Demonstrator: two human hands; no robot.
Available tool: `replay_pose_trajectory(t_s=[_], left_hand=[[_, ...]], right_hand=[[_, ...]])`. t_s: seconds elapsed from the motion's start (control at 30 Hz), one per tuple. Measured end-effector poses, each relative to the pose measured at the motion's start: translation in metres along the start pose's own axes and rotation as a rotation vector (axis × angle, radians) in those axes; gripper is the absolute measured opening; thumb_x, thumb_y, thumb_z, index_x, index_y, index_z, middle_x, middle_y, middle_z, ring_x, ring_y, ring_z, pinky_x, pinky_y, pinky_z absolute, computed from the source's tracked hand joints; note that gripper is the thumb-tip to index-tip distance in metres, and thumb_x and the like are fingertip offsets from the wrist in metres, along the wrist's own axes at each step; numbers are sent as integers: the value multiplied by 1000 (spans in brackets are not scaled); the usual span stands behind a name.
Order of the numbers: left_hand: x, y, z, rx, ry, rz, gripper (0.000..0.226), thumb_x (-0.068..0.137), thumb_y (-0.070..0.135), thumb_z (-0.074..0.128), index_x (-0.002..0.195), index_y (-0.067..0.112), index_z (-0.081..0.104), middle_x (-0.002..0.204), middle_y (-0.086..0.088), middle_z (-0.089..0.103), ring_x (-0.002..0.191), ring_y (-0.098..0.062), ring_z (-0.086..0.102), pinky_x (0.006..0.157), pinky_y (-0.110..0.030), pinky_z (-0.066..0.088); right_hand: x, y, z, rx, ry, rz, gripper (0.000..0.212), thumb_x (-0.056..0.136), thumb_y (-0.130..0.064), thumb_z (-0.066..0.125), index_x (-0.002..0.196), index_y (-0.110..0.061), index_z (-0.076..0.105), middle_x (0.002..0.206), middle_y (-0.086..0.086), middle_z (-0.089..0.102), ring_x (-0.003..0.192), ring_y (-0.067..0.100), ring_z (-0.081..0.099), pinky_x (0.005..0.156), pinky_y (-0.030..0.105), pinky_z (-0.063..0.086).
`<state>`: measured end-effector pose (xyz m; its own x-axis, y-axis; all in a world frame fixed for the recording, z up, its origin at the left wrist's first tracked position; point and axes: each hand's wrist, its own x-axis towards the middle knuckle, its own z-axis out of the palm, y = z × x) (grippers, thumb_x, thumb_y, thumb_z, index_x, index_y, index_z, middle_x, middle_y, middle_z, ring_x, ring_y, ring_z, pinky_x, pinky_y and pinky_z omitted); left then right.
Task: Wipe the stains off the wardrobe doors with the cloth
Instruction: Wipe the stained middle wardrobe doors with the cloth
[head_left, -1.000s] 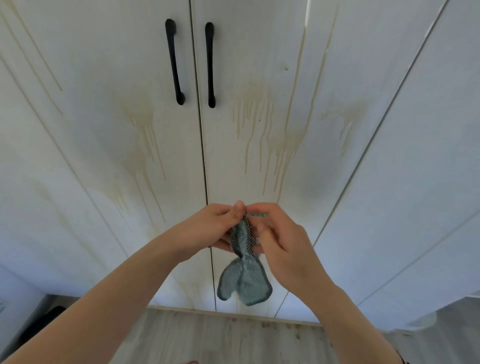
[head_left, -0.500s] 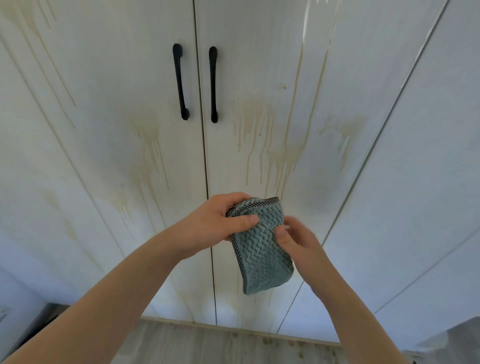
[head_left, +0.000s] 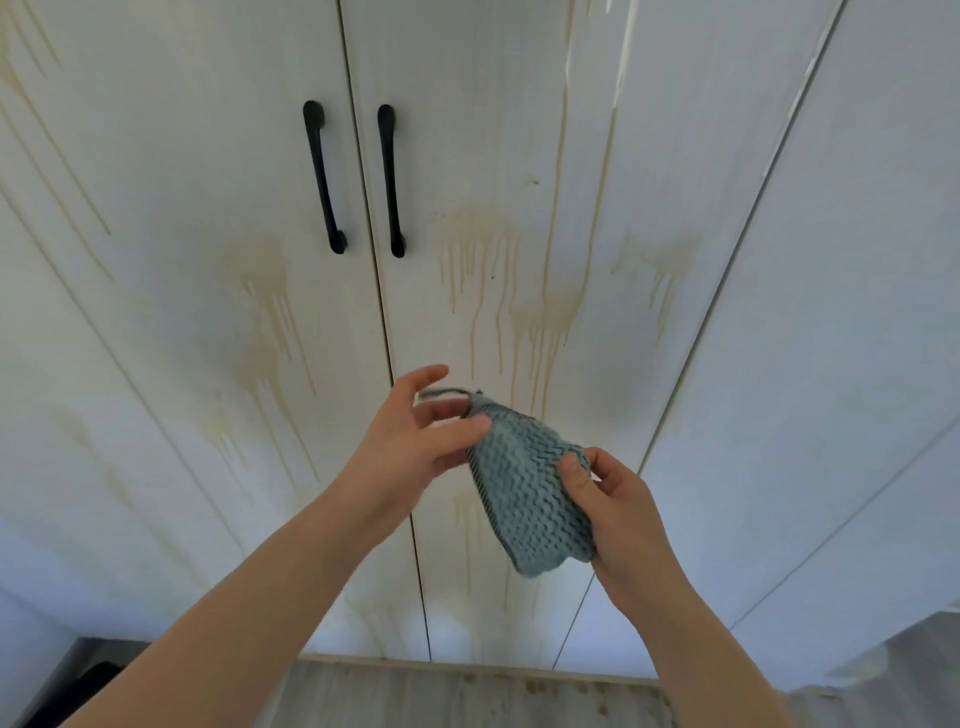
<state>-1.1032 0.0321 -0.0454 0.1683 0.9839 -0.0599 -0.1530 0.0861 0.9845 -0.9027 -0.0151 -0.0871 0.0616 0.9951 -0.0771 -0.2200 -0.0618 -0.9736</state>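
- hands: two, left hand (head_left: 410, 441) and right hand (head_left: 618, 514).
- cloth (head_left: 524, 499): one.
- black handles: two, left handle (head_left: 323, 176) and right handle (head_left: 390, 182).
- handled wardrobe doors: two, left door (head_left: 208, 156) and right door (head_left: 467, 104).
- plain side panels (head_left: 831, 312): two, one beyond each door.
- long runs (head_left: 558, 156): two, both on right door.
- drip patches (head_left: 545, 312): about three on right door, two on left door; edges merge, exact count uncertain.

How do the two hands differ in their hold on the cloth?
The left hand has its fingers spread, thumb tip on the cloth; the right hand pinches it, thumb on top. The left hand sits higher in view than the right hand. Both are bare.
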Motion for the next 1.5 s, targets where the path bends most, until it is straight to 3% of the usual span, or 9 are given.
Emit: replay_pose_trajectory(t_s=[0.17,0.27,0.6,0.8,0.97,1.1,1.23,1.43,1.5], left_hand=[[-4,-41,0,4,-171,-351,109,66,62,83,151,20,30,133,-7,63,105,-30,71,95,-43,55],[-10,-53,-4,-10,-312,-406,90,75,66,72,142,17,38,140,-6,58,113,-41,65,96,-47,54],[-12,-52,2,176,-110,88,51,80,0,78,120,30,65,117,-2,70,94,-31,71,90,-46,58],[-12,-62,7,770,-247,254,56,73,17,86,120,38,64,123,21,53,113,3,53,93,-15,44],[-9,-61,3,871,-89,392,42,76,10,82,111,30,72,107,19,62,100,4,57,83,-6,39],[-3,-50,-2,999,-102,463,35,74,9,82,104,25,74,102,16,63,92,3,57,82,-7,38],[-5,-56,0,1269,-324,317,26,84,27,77,109,29,73,100,14,60,92,-2,54,87,-20,43],[-12,-14,3,812,-321,228,13,83,34,79,91,26,72,93,14,70,97,-4,63,88,-25,50],[-13,1,10,498,-392,81,10,88,23,74,92,16,69,92,6,73,91,-13,70,80,-29,57]], right_hand=[[-1,1,2,104,-9,-5,28,87,-19,69,110,-5,61,97,11,74,92,25,72,76,36,58],[-2,0,-1,27,-20,-35,17,95,-9,62,113,-8,59,92,7,74,91,24,73,79,38,59],[-3,10,-8,-186,154,-2,25,97,-19,66,119,-24,54,85,2,77,82,15,75,71,35,58],[0,13,-7,-259,267,37,40,86,-22,79,110,-28,48,82,-4,76,79,14,74,73,39,60],[-10,-3,-22,-404,-69,-145,67,83,-2,77,129,-43,50,102,-1,74,95,17,72,79,35,61],[-13,-2,-29,-762,-133,-174,46,79,-8,80,104,-45,68,102,-27,64,91,5,66,73,21,56],[-14,9,-37,-959,-59,-160,19,81,-25,79,82,-40,68,84,-19,64,76,2,58,65,17,44],[-11,-19,-48,-501,-30,-270,17,85,-26,80,88,-16,65,111,-8,68,106,9,64,82,21,55],[-10,-25,-49,-181,-139,-113,59,73,-54,84,105,-9,63,109,-2,73,105,18,69,84,32,58]])
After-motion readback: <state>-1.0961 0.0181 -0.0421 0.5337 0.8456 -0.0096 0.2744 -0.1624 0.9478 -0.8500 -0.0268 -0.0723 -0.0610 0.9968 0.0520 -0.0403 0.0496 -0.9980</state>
